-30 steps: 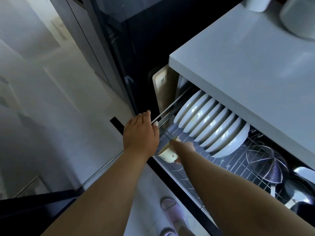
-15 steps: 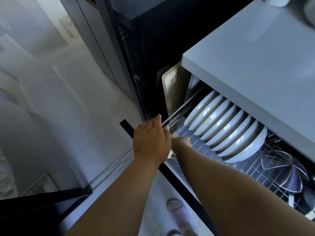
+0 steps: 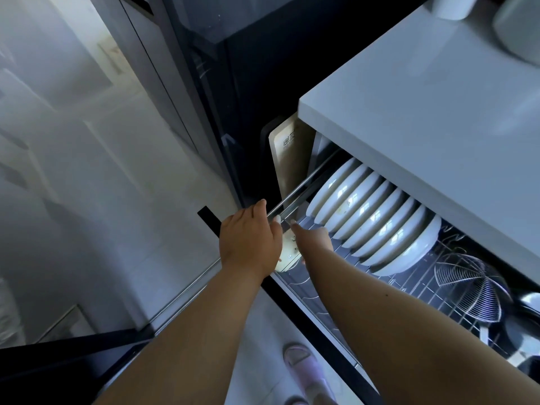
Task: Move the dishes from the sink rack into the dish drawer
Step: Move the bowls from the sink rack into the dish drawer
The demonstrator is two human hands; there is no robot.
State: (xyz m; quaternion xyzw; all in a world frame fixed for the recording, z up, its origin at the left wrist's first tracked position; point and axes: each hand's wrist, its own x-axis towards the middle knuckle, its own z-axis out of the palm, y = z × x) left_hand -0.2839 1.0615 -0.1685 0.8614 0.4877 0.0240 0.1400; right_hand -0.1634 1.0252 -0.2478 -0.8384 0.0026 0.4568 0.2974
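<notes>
The dish drawer [image 3: 295,283] stands pulled out below the white counter. Several white plates [image 3: 377,220] stand on edge in its wire rack. At the drawer's near left corner a small cream bowl [image 3: 287,255] sits between my hands. My right hand [image 3: 312,239] holds the bowl from the right, its fingers mostly hidden behind it. My left hand [image 3: 248,238] lies over the bowl's left side, with its fingertips near the drawer's metal rail [image 3: 295,197]. Most of the bowl is hidden.
A wire skimmer [image 3: 467,287] and dark metal utensils [image 3: 529,305] lie in the drawer's right part. A beige cutting board [image 3: 289,159] stands upright at the drawer's back left. White containers [image 3: 517,27] sit on the counter [image 3: 423,112]. A pink slipper [image 3: 306,372] shows on the floor below.
The bowl, held lower in the drawer a second ago, has gone left behind my left hand. Both hands stay at the drawer's left corner while the view shifts slightly.
</notes>
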